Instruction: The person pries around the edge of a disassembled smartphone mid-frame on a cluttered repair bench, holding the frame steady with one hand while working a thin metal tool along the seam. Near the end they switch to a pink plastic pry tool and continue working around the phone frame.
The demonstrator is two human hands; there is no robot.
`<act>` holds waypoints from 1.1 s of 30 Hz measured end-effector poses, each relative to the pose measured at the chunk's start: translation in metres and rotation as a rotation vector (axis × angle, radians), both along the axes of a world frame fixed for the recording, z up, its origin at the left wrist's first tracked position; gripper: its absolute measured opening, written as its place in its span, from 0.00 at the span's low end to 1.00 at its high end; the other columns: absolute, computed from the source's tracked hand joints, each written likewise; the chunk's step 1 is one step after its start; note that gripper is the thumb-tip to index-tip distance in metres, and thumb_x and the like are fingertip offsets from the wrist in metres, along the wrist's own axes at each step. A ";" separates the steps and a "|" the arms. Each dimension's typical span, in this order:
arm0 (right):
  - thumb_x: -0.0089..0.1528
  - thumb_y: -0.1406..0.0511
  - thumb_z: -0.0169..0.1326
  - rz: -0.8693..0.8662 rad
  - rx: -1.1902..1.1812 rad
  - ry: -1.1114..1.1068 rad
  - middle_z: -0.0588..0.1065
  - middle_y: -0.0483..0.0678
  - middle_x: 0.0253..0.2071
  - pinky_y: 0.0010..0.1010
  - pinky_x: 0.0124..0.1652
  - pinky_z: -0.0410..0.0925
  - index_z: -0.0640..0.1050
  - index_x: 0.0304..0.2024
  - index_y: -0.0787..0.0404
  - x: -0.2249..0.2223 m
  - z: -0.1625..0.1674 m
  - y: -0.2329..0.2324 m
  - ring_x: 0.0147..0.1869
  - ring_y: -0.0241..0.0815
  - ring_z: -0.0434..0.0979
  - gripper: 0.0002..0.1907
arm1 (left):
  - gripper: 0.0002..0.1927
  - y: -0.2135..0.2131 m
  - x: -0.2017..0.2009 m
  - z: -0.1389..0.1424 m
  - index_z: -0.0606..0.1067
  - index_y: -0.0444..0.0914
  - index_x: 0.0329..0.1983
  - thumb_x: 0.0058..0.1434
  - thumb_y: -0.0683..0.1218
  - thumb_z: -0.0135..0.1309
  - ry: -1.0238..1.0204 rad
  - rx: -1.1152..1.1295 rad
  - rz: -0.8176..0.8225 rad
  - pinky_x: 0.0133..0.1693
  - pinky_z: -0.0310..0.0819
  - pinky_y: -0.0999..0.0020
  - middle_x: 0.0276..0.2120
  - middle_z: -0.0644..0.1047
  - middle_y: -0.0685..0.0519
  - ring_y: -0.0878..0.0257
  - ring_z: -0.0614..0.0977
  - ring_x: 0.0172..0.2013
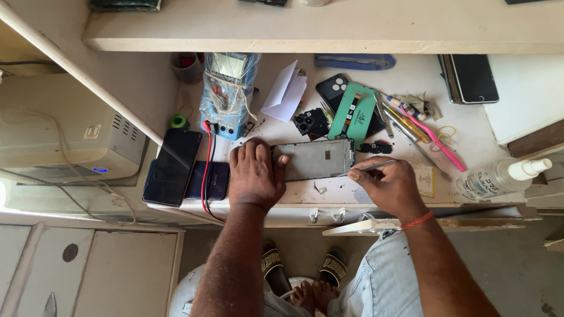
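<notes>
A dark phone screen (171, 166) lies left of the bench, another (473, 78) far right (both blank); a clear labelled spray bottle (499, 176) lies right.
</notes>
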State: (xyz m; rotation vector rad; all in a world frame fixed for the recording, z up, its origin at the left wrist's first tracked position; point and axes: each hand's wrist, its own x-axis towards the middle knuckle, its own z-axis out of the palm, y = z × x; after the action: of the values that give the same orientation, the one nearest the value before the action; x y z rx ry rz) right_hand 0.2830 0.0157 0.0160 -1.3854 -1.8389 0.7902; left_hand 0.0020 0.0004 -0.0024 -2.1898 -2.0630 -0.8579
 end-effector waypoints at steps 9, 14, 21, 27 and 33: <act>0.59 0.61 0.66 0.022 -0.037 0.093 0.83 0.44 0.28 0.24 0.31 0.71 0.85 0.36 0.62 -0.012 -0.005 -0.006 0.29 0.29 0.77 0.10 | 0.24 0.001 0.000 -0.001 0.70 0.33 0.48 0.69 0.60 0.45 0.006 -0.033 0.004 0.61 0.57 0.46 0.51 0.72 0.42 0.46 0.71 0.56; 0.58 0.62 0.67 -0.037 -0.025 0.024 0.82 0.44 0.28 0.24 0.32 0.71 0.85 0.36 0.64 0.001 -0.004 -0.001 0.30 0.28 0.77 0.10 | 0.24 0.000 0.000 -0.002 0.70 0.33 0.49 0.69 0.60 0.45 0.010 -0.006 0.003 0.61 0.57 0.46 0.51 0.72 0.42 0.45 0.71 0.56; 0.58 0.62 0.67 -0.015 -0.045 -0.027 0.83 0.44 0.28 0.24 0.32 0.71 0.86 0.35 0.62 -0.006 -0.005 0.000 0.28 0.29 0.78 0.10 | 0.24 0.000 0.000 -0.003 0.70 0.33 0.49 0.69 0.59 0.46 -0.006 0.022 -0.006 0.61 0.58 0.46 0.51 0.72 0.42 0.45 0.71 0.55; 0.57 0.62 0.68 0.028 0.037 0.008 0.83 0.45 0.30 0.24 0.30 0.72 0.85 0.35 0.62 -0.018 -0.005 -0.006 0.30 0.29 0.81 0.10 | 0.24 0.001 0.000 -0.002 0.70 0.33 0.50 0.69 0.59 0.46 0.013 0.034 -0.009 0.61 0.57 0.45 0.51 0.72 0.42 0.45 0.71 0.56; 0.59 0.62 0.67 -0.011 0.027 0.062 0.83 0.45 0.31 0.24 0.33 0.73 0.84 0.35 0.63 -0.003 -0.001 -0.003 0.31 0.29 0.80 0.10 | 0.24 0.000 0.000 -0.001 0.70 0.33 0.49 0.69 0.60 0.46 0.010 0.000 0.000 0.61 0.58 0.46 0.52 0.72 0.42 0.45 0.71 0.56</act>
State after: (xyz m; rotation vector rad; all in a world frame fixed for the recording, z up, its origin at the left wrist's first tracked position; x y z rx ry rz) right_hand 0.2796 0.0128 0.0148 -1.3386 -1.7867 0.7916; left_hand 0.0020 0.0006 -0.0037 -2.1895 -2.0589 -0.8444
